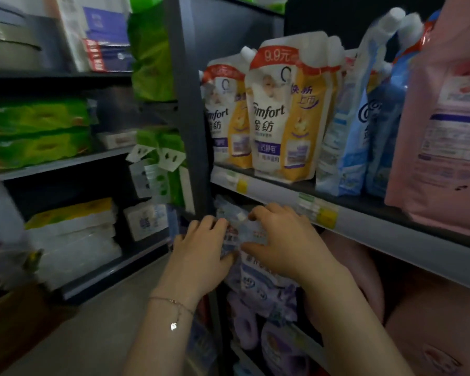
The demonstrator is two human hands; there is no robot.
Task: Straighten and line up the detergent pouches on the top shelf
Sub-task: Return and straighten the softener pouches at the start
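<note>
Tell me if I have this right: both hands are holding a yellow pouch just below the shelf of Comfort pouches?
Not quite: in the head view the left hand and right hand are holding a pale blue-and-purple pouch, not a yellow one, just below the shelf of Comfort pouches.

The left hand [201,249] and right hand [285,240] grip the top of a bluish pouch [258,279] just under the shelf [364,227], where yellow-and-white pouches [282,112] stand upright.
</note>
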